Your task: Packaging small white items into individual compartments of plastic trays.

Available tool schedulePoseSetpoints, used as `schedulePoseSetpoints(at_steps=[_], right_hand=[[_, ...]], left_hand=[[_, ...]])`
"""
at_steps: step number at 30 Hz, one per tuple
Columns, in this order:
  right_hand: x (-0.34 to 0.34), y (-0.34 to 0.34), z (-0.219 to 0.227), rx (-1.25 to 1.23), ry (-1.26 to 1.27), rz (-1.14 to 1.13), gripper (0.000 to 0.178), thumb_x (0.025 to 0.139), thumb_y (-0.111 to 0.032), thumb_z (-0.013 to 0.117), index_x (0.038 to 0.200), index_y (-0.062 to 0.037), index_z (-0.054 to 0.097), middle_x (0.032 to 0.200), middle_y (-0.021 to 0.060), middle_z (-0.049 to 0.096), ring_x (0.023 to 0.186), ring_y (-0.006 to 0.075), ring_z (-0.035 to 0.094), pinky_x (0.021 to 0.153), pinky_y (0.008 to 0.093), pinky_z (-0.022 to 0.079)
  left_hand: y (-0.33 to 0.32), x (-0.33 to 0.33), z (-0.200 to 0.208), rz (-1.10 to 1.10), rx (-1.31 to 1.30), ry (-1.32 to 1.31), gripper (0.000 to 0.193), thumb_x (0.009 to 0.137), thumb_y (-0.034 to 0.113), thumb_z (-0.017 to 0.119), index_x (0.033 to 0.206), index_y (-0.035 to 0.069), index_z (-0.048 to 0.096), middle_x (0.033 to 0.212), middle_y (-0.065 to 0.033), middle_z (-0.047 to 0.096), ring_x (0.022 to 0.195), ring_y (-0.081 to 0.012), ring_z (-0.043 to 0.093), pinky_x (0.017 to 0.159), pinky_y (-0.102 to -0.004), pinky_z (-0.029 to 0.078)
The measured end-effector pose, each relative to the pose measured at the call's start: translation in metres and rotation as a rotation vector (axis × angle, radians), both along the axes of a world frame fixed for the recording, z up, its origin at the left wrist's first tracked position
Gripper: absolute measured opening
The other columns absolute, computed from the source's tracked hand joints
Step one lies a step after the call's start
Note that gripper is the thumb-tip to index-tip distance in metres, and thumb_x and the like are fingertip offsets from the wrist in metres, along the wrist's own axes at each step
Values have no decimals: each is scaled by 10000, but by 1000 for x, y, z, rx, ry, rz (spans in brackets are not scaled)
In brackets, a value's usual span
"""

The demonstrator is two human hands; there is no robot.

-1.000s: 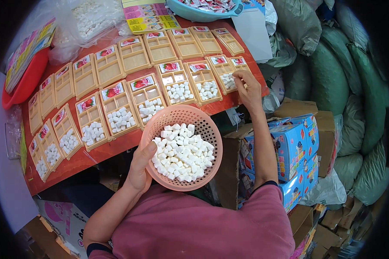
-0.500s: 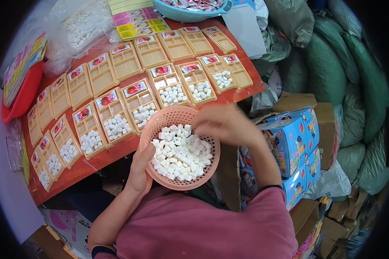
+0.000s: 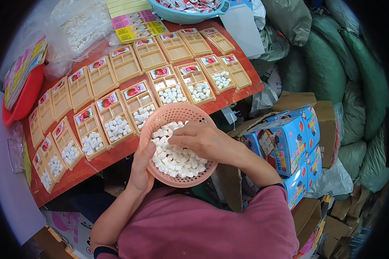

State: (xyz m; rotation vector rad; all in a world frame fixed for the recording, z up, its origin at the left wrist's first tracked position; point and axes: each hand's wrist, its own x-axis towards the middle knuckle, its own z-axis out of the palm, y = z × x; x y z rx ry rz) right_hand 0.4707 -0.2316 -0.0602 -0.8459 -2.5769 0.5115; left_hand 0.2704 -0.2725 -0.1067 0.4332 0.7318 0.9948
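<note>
My left hand (image 3: 142,166) grips the left rim of a round pink perforated plastic basket (image 3: 208,115), its thumb over the edge. White mini marshmallows (image 3: 177,166) fill much of the basket. My right hand (image 3: 201,138) reaches in over the pile, fingers curled together with the tips among the marshmallows; part of what they hold is hidden. Beyond the basket, two rows of tan compartment trays (image 3: 170,93) lie on the table, each with a strawberry-printed sachet. Most near-row trays hold marshmallows; the rightmost near tray (image 3: 241,77) and the far-row trays (image 3: 127,67) show bare large compartments.
The trays lie on a red table (image 3: 80,172). At its back are a bag of white pieces (image 3: 84,34), a blue basin (image 3: 181,16) of sachets and printed card sheets (image 3: 138,26). Blue boxes (image 3: 285,138) fill a carton at right; green sacks (image 3: 324,64) stand behind.
My right hand has moved left and down from the basket's right rim into the marshmallows, its fingers closing there. My left hand still holds the basket.
</note>
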Motion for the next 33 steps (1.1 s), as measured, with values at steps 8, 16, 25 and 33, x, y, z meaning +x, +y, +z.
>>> schedulePoseSetpoints(at_steps=[8, 16, 25, 33], right_hand=[[74, 66, 1, -39, 248, -774, 245, 780, -24, 605, 1024, -15, 603, 935, 90, 645, 821, 151, 615, 709, 269, 477], [123, 95, -43, 144, 43, -717, 230, 790, -36, 608, 1019, -13, 604, 996, 120, 627, 902, 200, 611, 753, 293, 474], [135, 92, -51, 99, 92, -790, 148, 776, -32, 590, 914, 6, 628, 874, 163, 636, 826, 275, 628, 718, 329, 484], [44, 36, 21, -574, 260, -442, 136, 842, -36, 571, 956, 25, 613, 851, 50, 641, 776, 85, 593, 690, 232, 474]], left_hand=[[3, -2, 2, 3, 14, 4, 551, 880, 357, 504, 1281, -6, 396, 1253, -140, 492, 1138, -228, 491, 983, -354, 376], [1, -9, 3, 7, 18, 20, 549, 886, 359, 493, 1281, -10, 396, 1255, -138, 493, 1137, -224, 493, 979, -350, 378], [-3, -9, -1, -5, 7, 8, 540, 893, 354, 483, 1282, -11, 396, 1253, -137, 496, 1137, -223, 494, 978, -351, 378], [8, -8, 7, 3, 47, 24, 511, 895, 324, 491, 1275, -7, 405, 1234, -119, 509, 1125, -190, 496, 977, -317, 369]])
